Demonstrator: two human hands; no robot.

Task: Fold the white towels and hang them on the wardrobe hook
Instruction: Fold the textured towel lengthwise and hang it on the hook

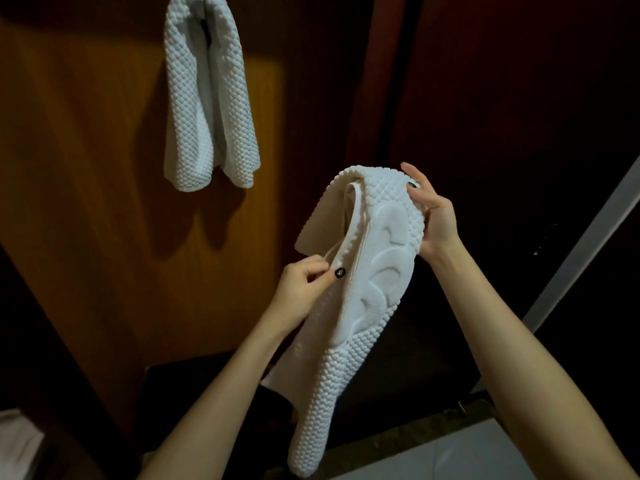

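Note:
One folded white towel (pixel 207 98) with a bumpy weave hangs against the wooden wardrobe door (pixel 86 202) at the upper left; the hook itself is hidden behind its top. A second white towel (pixel 363 289) is held in mid-air, folded lengthwise and drooping down. My right hand (pixel 433 216) grips its upper fold from the right side. My left hand (pixel 304 285) pinches a thin hanging loop and the towel's left edge between thumb and fingers.
Dark wardrobe panels (pixel 519 98) fill the right side. A pale tiled floor (pixel 467 455) shows at the bottom right, with a light diagonal strip (pixel 588 244) above it. Something pale (pixel 17 441) lies at the bottom left corner.

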